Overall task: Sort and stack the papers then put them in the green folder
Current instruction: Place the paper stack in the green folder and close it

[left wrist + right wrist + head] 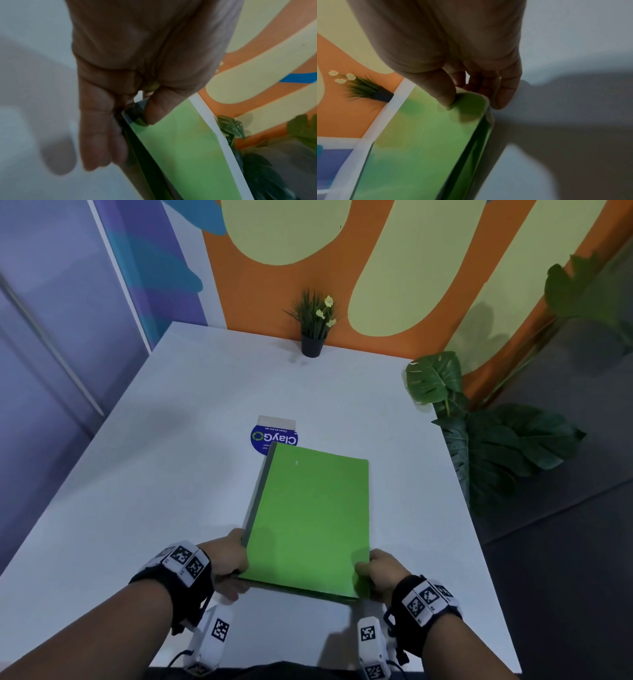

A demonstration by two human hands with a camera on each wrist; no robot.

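A closed green folder [310, 518] with a grey spine lies slanted on the white table [154, 467], near the front edge. My left hand [227, 559] grips its near left corner, thumb on the cover [180, 142] and fingers [99, 135] underneath. My right hand [375, 571] pinches the near right corner, thumb pressed on the green cover [423, 142], fingers [503, 94] curled under the edge. The near end looks lifted a little off the table. No loose papers show; whatever is inside the folder is hidden.
A round blue ClayGo sticker [272, 436] lies on the table just beyond the folder's far left corner. A small potted plant [313, 323] stands at the far edge against the orange wall. Large-leafed plants [479, 433] crowd the table's right side.
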